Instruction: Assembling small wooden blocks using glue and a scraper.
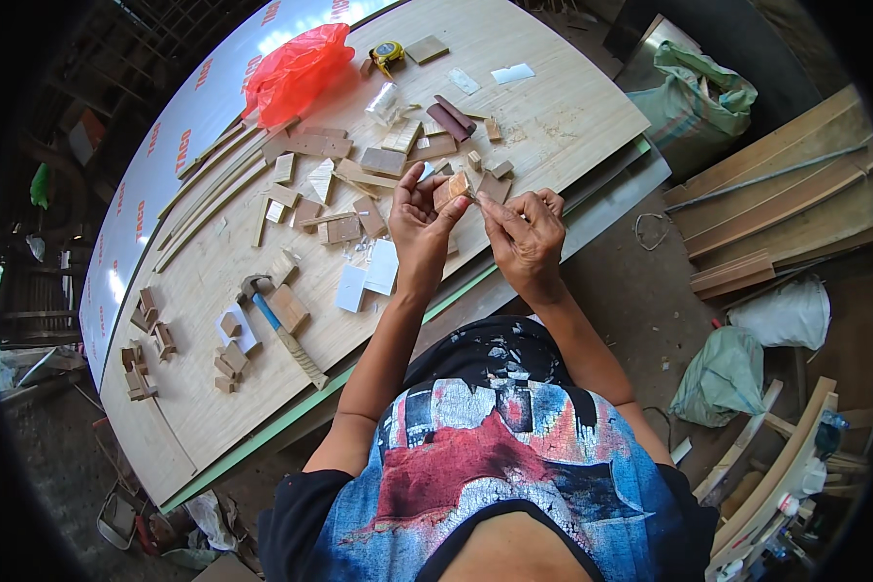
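Above the near edge of the table, my left hand point(421, 225) is closed around a small wooden block point(452, 190) with an orange-brown face. My right hand point(528, 239) meets it from the right, thumb and fingers pinched together beside the block. Something thin seems to sit in that pinch, too small to name. Beyond both hands lie many loose wood offcuts point(386, 161) and two dark reddish-brown pieces point(450, 118). Two white square cards point(382, 267) rest on the table near my left forearm.
On the plywood tabletop point(553, 97) are a hammer point(286, 339), small block assemblies point(145, 335), long strips point(209, 209), a red plastic bag point(301, 73) and a tape measure point(387, 55). Sacks point(694, 97) and boards point(776, 194) stand at the right.
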Demonstrator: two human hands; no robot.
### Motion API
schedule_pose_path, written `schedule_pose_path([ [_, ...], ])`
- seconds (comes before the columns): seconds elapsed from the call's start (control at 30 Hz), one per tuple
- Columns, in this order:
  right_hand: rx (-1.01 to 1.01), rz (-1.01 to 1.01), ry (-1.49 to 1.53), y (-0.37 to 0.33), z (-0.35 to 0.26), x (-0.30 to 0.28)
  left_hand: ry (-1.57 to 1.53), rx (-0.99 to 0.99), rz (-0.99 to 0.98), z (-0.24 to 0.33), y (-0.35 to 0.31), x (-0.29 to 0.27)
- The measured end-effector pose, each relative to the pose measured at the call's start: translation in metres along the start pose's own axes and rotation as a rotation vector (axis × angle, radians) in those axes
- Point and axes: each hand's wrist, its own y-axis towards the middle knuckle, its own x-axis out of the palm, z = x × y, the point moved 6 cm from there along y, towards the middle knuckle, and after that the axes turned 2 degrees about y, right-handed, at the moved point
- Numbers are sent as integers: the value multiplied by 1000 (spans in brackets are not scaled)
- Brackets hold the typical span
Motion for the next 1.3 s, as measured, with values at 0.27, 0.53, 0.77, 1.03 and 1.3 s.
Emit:
schedule_pose_path([
  [0.27,-31,-37,-87,-1,-8,2,49,47,-28,3,0,2],
  [0.53,-6,-3,-109,-3,-9,5,217,210,0,11,-5,5],
  [0.77,-27,14,-77,-3,-9,6,147,134,0,11,-6,3],
  [1.03,-9,25,-140,-2,-9,3,214,171,17,9,-5,5],
  [1.3,56,-16,-102,-2,4,6,142,125,62,3,-6,9],
])
